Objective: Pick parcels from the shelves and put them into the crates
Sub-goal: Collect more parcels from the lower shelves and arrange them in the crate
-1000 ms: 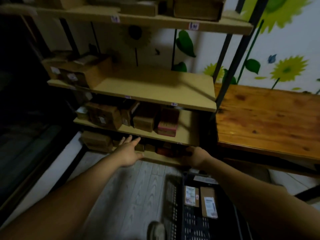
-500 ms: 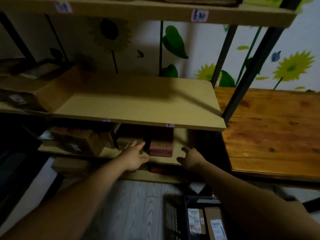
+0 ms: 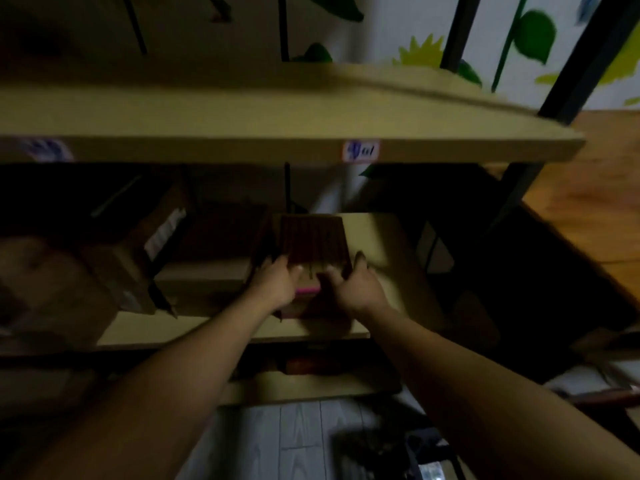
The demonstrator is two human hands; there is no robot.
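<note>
A dark brown box with a pink front edge [image 3: 311,240] stands on the lower shelf [image 3: 381,233], near its right end. My left hand [image 3: 277,284] grips its left front corner, fingers curled over the top. From the other side, my right hand [image 3: 356,284] grips the right front corner, thumb on top. Part of the black crate [image 3: 388,455] shows on the floor at the bottom, with a labelled parcel [image 3: 431,471] inside it.
Several cardboard parcels [image 3: 128,268] fill the left part of the same shelf. The shelf board above [image 3: 242,147] hangs low over the hands. A dark metal upright [image 3: 568,84] and a wooden table [image 3: 588,202] stand to the right. More parcels [image 3: 304,365] lie on the bottom shelf.
The view has moved in close and lower. Both hands have risen from the shelf's front edge and closed around the pink-edged box.
</note>
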